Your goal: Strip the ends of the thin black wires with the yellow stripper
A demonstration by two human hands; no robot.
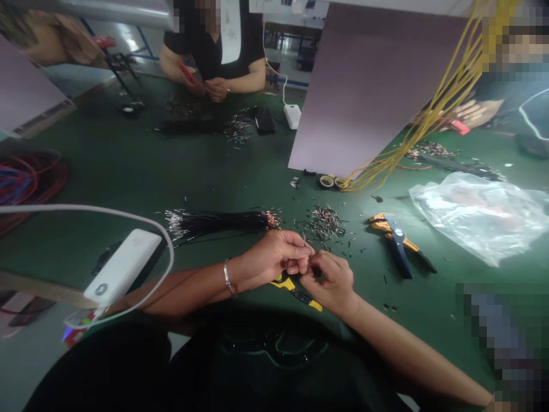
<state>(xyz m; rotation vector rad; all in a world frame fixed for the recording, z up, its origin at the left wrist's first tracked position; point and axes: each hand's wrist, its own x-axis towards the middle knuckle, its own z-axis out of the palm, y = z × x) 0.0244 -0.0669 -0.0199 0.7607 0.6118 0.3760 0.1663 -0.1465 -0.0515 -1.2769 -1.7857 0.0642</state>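
My left hand point(283, 252) is closed, thumb and forefinger pinching a thin wire point(304, 237) whose end sticks up. Against those fingertips my right hand point(331, 280) is closed in a pinch too; what lies between its fingers is hidden. Partly under both hands rests a yellow-and-black hand tool point(302, 294). A bundle of black wires point(218, 221) with bared ends lies left of and beyond my hands. Just past my fingertips is a heap of short wire offcuts point(326, 222). To the right sits a blue-and-orange wire stripper point(398, 243).
A white power bank point(124, 266) with a white cable lies at left, near coiled red and blue wires point(26, 180). Yellow wires point(412, 131) hang beside a pale panel point(364, 86), above tape rolls point(326, 182). A plastic bag point(480, 214) lies right. Co-workers point(214, 57) sit opposite.
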